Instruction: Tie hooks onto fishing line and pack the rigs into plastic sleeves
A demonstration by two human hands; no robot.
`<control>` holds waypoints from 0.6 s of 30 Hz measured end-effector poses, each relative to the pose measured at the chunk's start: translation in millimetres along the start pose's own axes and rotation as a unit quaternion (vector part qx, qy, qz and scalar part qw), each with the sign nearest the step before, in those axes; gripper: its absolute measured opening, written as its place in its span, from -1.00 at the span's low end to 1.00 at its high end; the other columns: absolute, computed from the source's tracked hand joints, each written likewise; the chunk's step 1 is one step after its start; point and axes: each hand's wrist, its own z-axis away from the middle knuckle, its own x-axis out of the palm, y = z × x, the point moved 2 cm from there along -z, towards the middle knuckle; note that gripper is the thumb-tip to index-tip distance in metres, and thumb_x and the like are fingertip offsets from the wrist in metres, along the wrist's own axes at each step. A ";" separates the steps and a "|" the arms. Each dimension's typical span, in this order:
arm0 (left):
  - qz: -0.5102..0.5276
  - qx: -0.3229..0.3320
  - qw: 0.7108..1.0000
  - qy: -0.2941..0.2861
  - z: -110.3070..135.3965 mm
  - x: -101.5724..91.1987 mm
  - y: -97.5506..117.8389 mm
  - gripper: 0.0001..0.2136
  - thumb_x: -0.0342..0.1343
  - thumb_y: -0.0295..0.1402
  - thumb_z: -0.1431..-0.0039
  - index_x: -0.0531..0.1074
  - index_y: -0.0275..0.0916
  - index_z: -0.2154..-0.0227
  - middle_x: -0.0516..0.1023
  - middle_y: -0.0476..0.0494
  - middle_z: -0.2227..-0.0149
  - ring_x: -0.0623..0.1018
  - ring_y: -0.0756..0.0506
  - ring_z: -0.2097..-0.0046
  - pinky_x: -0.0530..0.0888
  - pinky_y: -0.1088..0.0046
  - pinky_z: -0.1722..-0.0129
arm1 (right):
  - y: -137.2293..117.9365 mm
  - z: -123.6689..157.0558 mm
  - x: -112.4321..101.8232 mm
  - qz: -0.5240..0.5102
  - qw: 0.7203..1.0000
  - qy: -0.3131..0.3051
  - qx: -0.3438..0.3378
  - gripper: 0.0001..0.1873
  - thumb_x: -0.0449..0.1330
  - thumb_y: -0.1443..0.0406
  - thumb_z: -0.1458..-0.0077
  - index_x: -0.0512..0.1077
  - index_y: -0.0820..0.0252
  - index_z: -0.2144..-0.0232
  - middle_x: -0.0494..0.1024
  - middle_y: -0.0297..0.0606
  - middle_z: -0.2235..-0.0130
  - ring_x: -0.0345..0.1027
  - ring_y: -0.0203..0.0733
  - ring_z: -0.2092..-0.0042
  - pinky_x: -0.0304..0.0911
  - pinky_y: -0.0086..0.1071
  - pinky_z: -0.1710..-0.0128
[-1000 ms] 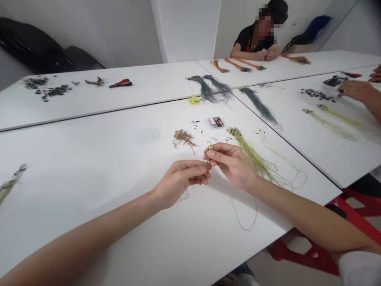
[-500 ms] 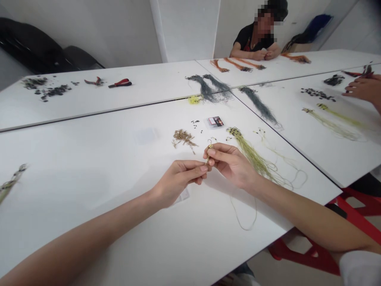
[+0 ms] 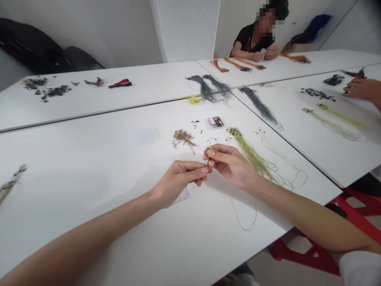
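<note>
My right hand [image 3: 230,166] pinches a small gold fishing hook [image 3: 208,149] between thumb and fingers, with a short yellow-green line at its shank. My left hand [image 3: 181,183] is just left of it, fingers closed and tips almost touching my right fingers. I cannot tell whether it holds a thin line. A bundle of yellow-green fishing lines with hooks [image 3: 253,157] lies to the right of my right hand. A loop of thin line [image 3: 242,216] trails below it. Above my hands are a small heap of tan pieces [image 3: 183,137] and several black beads [image 3: 195,126].
A small plastic box [image 3: 214,122] sits on the white table [image 3: 89,174]. Grey and orange line bundles, red-handled pliers [image 3: 120,83] and dark parts lie farther off. A seated person [image 3: 253,41] works across the tables, and a co-worker's hand [image 3: 358,88] is at the right.
The co-worker's hand at the right has drawn back toward the frame edge. My hands and the hook have barely moved.
</note>
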 end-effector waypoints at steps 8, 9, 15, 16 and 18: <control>-0.004 0.009 1.000 -0.007 -0.1 -0.6 -1.4 -0.83 0.16 -0.35 -0.20 0.54 -0.29 0.47 0.36 -0.02 0.46 0.28 0.04 0.38 0.25 0.45 0.33 | -1.2 0.1 0.7 -0.003 1.000 0.006 0.004 -0.94 0.28 0.33 -0.06 0.53 0.22 0.44 0.48 -0.33 0.44 0.30 -0.35 0.44 0.27 -0.38 0.40; -0.005 0.010 1.000 -0.007 -0.1 -0.6 -1.7 -0.83 0.16 -0.35 -0.20 0.53 -0.29 0.47 0.36 -0.02 0.46 0.28 0.04 0.39 0.25 0.45 0.33 | -1.4 0.0 0.7 -0.002 1.000 0.005 0.003 -0.93 0.28 0.33 -0.06 0.53 0.22 0.44 0.48 -0.33 0.44 0.29 -0.35 0.44 0.28 -0.38 0.41; -0.020 0.011 1.000 0.006 0.1 -1.5 -1.7 -0.83 0.18 -0.32 -0.19 0.54 -0.29 0.46 0.37 -0.03 0.46 0.30 0.05 0.39 0.27 0.47 0.35 | -3.1 0.2 0.1 -0.004 1.000 -0.003 -0.003 -0.91 0.27 0.35 -0.08 0.53 0.23 0.46 0.49 -0.32 0.41 0.28 -0.38 0.45 0.28 -0.40 0.37; -0.023 0.011 1.000 0.012 0.1 -2.5 -0.8 -0.83 0.18 -0.31 -0.18 0.55 -0.28 0.44 0.37 -0.03 0.46 0.30 0.05 0.40 0.27 0.48 0.35 | -3.7 0.3 -0.5 -0.007 1.000 -0.005 -0.006 -0.91 0.27 0.35 -0.08 0.53 0.23 0.46 0.49 -0.32 0.40 0.28 -0.40 0.45 0.28 -0.41 0.35; -0.028 0.011 0.999 0.027 -0.4 -5.7 1.8 -0.84 0.19 -0.29 -0.17 0.56 -0.28 0.42 0.38 -0.04 0.45 0.30 0.05 0.40 0.27 0.48 0.36 | -5.3 0.1 -2.3 -0.012 1.000 -0.008 -0.014 -0.91 0.27 0.36 -0.08 0.53 0.23 0.46 0.49 -0.32 0.39 0.27 -0.43 0.45 0.27 -0.44 0.33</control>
